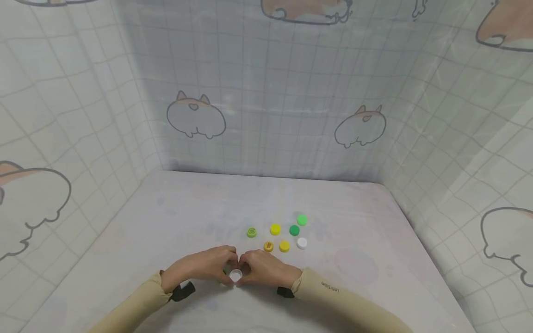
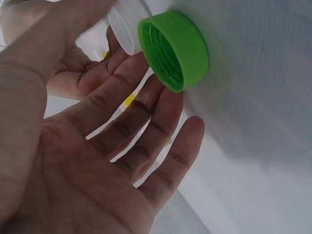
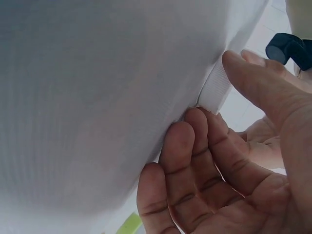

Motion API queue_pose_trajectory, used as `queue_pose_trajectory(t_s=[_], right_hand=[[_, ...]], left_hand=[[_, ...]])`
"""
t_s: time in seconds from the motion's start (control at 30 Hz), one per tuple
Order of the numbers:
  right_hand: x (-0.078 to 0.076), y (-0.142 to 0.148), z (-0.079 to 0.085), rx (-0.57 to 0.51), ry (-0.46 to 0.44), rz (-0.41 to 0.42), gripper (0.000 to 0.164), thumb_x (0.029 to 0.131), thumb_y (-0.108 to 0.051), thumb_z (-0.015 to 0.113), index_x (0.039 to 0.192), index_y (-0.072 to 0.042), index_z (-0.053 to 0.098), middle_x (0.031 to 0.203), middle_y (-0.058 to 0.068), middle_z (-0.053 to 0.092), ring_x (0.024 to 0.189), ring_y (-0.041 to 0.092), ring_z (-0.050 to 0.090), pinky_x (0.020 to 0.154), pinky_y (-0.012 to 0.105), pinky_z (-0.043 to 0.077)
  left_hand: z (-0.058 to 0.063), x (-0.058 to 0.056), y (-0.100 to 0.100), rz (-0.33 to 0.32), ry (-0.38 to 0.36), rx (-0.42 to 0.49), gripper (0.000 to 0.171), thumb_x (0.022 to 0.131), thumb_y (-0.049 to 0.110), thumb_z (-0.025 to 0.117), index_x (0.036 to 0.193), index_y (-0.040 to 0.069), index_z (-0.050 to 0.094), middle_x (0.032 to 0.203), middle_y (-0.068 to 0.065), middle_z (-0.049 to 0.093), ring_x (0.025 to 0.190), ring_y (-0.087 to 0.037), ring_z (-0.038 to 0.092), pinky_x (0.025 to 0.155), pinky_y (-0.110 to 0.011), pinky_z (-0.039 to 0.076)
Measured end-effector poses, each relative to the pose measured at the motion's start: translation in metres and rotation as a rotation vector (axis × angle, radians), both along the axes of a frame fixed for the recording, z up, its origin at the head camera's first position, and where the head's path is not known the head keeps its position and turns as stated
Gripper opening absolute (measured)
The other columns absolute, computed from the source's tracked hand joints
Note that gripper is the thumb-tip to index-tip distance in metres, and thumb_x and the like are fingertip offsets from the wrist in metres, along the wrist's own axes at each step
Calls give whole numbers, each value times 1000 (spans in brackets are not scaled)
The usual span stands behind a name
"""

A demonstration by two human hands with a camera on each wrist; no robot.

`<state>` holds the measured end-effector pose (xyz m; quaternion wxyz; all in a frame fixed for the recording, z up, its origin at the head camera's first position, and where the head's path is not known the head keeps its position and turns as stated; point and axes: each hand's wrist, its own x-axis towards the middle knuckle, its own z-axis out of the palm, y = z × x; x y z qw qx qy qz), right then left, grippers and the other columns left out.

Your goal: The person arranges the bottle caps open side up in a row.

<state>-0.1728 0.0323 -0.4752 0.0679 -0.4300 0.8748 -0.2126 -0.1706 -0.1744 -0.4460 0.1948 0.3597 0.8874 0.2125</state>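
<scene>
Both hands meet low in the middle of the head view, curved round a small white bottle cap whose open side faces up. The left hand has its thumb and index finger at the cap's left side. From the right, the right hand holds the same cap between thumb and index finger; its ribbed white side shows in the right wrist view. Beside it, a green bottle cap stands in front of the left hand's spread other fingers, threaded inside turned towards the palm.
Beyond the hands lie several caps: a light green cap, an upper yellow cap, a dark green cap, a bright green cap, another white cap, a lower yellow cap and a printed orange-yellow cap. Patterned sheets surround the table.
</scene>
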Motion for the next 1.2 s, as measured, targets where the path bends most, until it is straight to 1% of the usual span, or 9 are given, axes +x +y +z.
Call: queue_pose_trajectory(t_s=[0.23,0.37,0.5,0.63,0.77,0.93,1.0,1.1,1.2], right_hand=[[-2,4,-1,-10,-19,0,30,78,-40,79,97,-19,68,86,-15,64,75,-7,52,68,8,42],[-4,7,-1,-24,-40,-14,28,79,-36,79,99,-19,69,91,-14,66,80,-7,56,70,8,44],[-7,11,2,-24,-2,-28,25,81,-37,77,98,-20,70,91,-15,67,79,-6,57,70,9,44],[-12,16,10,-54,25,-51,21,84,-35,75,99,-21,70,90,-15,68,79,-2,59,68,11,44],[-18,21,20,-93,18,-99,22,82,-34,77,98,-20,71,89,-13,68,79,3,61,64,12,44],[-24,29,32,-115,10,-153,28,80,-40,77,99,-21,70,89,-11,66,75,0,57,62,14,45],[-26,31,33,-124,6,-169,28,81,-41,76,99,-21,70,89,-11,65,73,-1,55,62,14,45],[-29,36,32,-142,-4,-188,27,81,-40,76,99,-21,70,89,-11,65,71,-2,55,63,15,45],[-32,40,30,-167,4,-199,27,82,-38,76,99,-19,70,90,-10,66,70,-1,55,63,15,46]], left_hand=[[-1,0,-1,-9,0,41,36,76,50,76,93,20,66,89,6,58,79,-8,48,69,-20,40],[-1,-1,-1,17,-40,68,40,79,54,72,99,20,65,95,8,60,87,-9,55,76,-23,45],[0,-2,1,45,-47,82,44,81,57,69,104,20,65,101,10,62,94,-9,57,81,-27,48],[3,-5,2,65,-18,98,45,82,59,66,105,20,66,103,11,63,96,-10,58,81,-29,49],[9,-9,4,80,6,103,45,84,58,65,107,19,66,104,9,64,99,-11,59,81,-30,50],[19,-16,7,70,70,109,41,86,54,65,106,19,66,104,9,65,97,-11,60,81,-29,51],[21,-18,9,66,101,116,38,86,53,65,105,20,66,102,11,65,96,-9,59,80,-28,51],[23,-22,11,57,132,148,35,87,51,66,103,20,67,100,12,65,93,-9,60,81,-32,52],[22,-28,13,52,154,180,29,90,47,64,101,21,67,97,12,65,92,-8,60,81,-36,52]])
